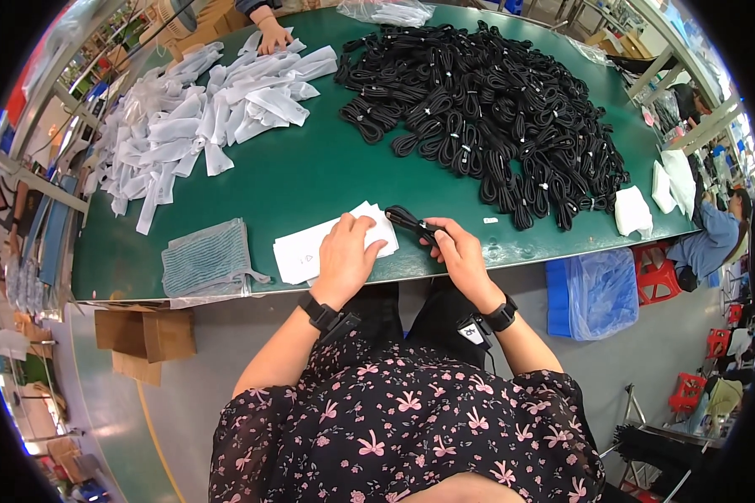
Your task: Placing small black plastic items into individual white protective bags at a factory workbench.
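Right hand [460, 256] clenched around a coiled black cable bundle [409, 222], bundle poking out toward ten o'clock from the fingers, just above the near edge of the green table [327, 172]. Left hand [344, 256] flat and released, palm down on a small stack of white flat bags [310, 247], fingertips near the bundle's tip at two o'clock of the hand. Black bands on both wrists.

At nine o'clock of the white bags, a folded grey mesh stack [210, 258] in clear wrap, lying at the table's near edge. At one o'clock of the hands, well apart, a large heap of coiled black cables [486, 109] covering the far right of the table. At eleven o'clock, a wide scatter of white packed pouches [201, 117], with another person's hand [273, 38] touching its far edge at twelve o'clock. At three o'clock, near the table's right end, small white folded piles [633, 211]. Below that end, on the floor, a blue bin lined with plastic [596, 293]
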A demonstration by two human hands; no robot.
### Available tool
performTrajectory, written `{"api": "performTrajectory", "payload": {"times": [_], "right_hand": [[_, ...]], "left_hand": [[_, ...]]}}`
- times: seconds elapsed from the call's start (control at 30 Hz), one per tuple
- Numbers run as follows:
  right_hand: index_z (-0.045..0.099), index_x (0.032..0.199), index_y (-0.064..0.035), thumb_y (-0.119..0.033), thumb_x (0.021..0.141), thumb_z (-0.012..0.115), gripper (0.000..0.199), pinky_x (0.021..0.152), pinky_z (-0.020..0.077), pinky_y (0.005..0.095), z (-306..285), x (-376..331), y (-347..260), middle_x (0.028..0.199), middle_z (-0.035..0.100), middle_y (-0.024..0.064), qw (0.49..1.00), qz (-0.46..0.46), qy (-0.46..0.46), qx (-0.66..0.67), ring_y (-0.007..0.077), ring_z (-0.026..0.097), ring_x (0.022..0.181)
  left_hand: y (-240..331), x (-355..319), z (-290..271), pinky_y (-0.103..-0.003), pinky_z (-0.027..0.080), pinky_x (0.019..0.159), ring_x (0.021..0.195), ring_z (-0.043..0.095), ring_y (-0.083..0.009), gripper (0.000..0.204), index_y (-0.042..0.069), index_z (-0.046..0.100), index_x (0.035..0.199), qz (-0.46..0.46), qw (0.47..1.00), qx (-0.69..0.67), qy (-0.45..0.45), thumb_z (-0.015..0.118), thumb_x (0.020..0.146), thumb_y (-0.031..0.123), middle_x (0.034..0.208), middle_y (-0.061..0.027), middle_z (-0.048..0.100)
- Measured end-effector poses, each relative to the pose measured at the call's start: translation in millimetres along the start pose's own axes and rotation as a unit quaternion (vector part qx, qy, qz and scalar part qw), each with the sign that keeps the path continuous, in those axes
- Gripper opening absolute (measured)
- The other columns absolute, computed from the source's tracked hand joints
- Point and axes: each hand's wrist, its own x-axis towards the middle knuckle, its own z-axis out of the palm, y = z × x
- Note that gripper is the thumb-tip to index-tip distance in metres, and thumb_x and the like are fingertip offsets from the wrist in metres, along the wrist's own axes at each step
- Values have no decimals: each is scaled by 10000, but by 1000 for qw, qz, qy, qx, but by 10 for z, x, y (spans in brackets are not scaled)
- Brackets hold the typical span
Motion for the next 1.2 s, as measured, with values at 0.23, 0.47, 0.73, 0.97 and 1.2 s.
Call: {"api": "performTrajectory", "payload": {"times": [0.23, 0.47, 0.73, 0.97, 1.2], "right_hand": [[597, 1224, -8, -133, 994, 464, 294, 630, 478, 250, 34, -65, 24, 893, 703, 61, 1000, -25, 9, 4, 92, 565, 679], [606, 1219, -15, -119, 998, 437, 297, 648, 473, 221, 26, -119, -24, 917, 702, 44, 994, -101, -3, -31, 66, 548, 691], [611, 1204, -11, -113, 999, 440, 286, 661, 480, 211, -144, -2, -82, 893, 698, 66, 974, 121, -165, 99, 86, 547, 659], [620, 1162, 5, -25, 909, 605, 255, 646, 494, 236, 0, 50, -127, 956, 642, 78, 909, -380, -23, -172, 118, 563, 675], [610, 1119, -1, 37, 809, 705, 327, 659, 496, 248, 195, 112, -292, 1117, 545, 97, 962, -262, 13, -81, 142, 576, 727]], "left_hand": [[-98, -12, 127, -356, 490, 658, 697, 602, -245, 97, 15, 629, 856, -14, 999, -48, -21, 701, 819, 68, 843, -97, 594], [-101, 7, 53, -324, 476, 642, 661, 567, -213, 72, -3, 600, 877, -110, 978, -176, -29, 659, 847, 23, 830, -99, 580], [-49, 22, -82, -349, 475, 686, 755, 570, -252, 94, 3, 571, 892, -22, 979, -201, -28, 641, 831, -16, 877, -113, 576], [1, 109, -205, -317, 464, 731, 870, 552, -239, 90, 20, 568, 893, 74, 987, -146, -14, 620, 835, -25, 945, -81, 582], [119, 257, -336, -305, 456, 701, 839, 559, -207, 104, 23, 571, 894, 16, 966, -255, -44, 642, 828, -14, 964, -76, 587]]}}
